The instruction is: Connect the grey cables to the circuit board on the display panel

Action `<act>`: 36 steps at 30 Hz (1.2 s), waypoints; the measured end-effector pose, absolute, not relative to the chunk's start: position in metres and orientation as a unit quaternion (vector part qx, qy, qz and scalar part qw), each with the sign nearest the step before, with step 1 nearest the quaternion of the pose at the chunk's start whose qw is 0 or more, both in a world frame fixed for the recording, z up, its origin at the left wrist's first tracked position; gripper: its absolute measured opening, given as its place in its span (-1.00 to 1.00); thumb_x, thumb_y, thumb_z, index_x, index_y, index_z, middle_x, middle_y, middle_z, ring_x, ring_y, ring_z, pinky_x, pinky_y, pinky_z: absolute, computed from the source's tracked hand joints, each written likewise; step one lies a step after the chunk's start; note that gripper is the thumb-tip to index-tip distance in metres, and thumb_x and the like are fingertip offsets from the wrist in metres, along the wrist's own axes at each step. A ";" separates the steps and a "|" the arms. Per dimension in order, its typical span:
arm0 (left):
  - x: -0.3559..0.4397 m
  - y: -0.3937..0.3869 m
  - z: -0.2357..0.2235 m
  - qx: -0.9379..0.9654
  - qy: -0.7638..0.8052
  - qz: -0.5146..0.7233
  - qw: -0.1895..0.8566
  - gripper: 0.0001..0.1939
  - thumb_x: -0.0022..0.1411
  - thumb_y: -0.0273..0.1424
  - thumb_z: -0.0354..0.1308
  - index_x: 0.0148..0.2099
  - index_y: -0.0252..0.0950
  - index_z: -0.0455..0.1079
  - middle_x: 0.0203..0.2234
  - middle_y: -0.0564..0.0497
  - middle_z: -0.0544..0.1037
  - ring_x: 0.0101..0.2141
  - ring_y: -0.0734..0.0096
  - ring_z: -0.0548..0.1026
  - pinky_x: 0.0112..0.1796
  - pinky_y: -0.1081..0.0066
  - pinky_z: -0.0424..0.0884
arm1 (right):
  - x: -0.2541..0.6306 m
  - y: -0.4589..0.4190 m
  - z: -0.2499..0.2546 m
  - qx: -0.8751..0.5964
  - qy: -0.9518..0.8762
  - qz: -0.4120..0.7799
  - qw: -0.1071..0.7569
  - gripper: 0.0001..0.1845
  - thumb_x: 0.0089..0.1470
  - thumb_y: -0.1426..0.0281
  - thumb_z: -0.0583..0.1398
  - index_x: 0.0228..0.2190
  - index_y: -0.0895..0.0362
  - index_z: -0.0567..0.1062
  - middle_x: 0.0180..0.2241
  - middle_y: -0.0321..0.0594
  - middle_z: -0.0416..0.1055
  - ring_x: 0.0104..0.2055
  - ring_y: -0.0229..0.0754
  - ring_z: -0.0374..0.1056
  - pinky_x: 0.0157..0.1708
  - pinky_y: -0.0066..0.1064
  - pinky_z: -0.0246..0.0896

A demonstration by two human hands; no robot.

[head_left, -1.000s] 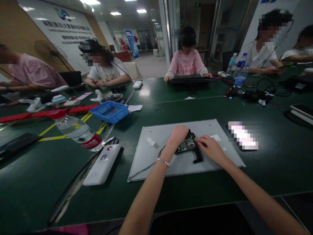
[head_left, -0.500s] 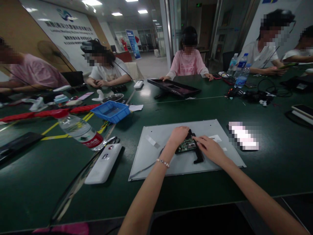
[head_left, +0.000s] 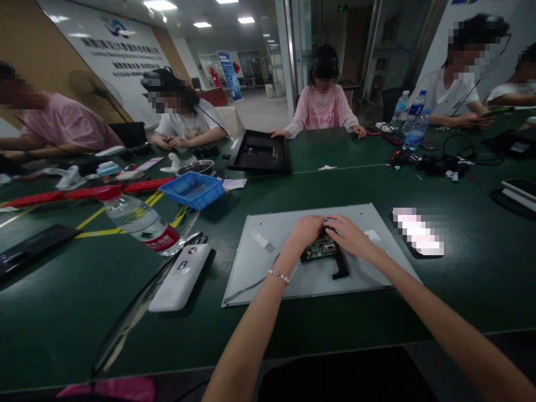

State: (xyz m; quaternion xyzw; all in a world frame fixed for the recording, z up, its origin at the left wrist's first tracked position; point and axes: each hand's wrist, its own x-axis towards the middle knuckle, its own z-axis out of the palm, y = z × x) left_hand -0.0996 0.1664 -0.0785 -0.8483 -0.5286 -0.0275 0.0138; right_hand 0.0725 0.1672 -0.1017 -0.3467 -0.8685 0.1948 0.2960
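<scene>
A green circuit board point(head_left: 320, 250) in a black plastic frame point(head_left: 341, 267) lies on a pale grey flat panel point(head_left: 251, 279). My left hand point(head_left: 307, 230), with a beaded bracelet at its wrist, curls its fingers over the far left edge of the board. From the right, my right hand point(head_left: 349, 234) reaches over the board's far corner with its fingers bent. The fingertips of both hands meet there, and what lies right under them is hidden. A thin grey cable point(head_left: 251, 289) runs across the panel under my left forearm.
Left of the panel are a white power bank point(head_left: 181, 279), a water bottle point(head_left: 144, 226) and a blue tray point(head_left: 193, 192). A phone point(head_left: 419, 233) lies to the right. Across the table, a person's hand point(head_left: 280, 134) touches a black housing point(head_left: 260, 152).
My right hand has moved left and away from me, from the board's right side to its far edge, beside my left hand. The co-worker across has turned the black housing and shifted it leftward.
</scene>
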 end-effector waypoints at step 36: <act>-0.087 0.166 -0.072 -0.812 -0.581 0.001 0.055 -0.80 0.23 -0.55 0.00 -0.24 -0.38 0.46 -0.36 -0.16 0.55 -0.29 0.22 0.53 -0.25 0.33 0.41 | 0.060 0.171 -0.118 -0.355 -0.853 0.205 0.324 -0.72 0.07 0.57 0.05 -0.19 0.16 0.46 -0.05 -0.07 0.31 0.01 -0.12 0.24 0.05 -0.23 0.16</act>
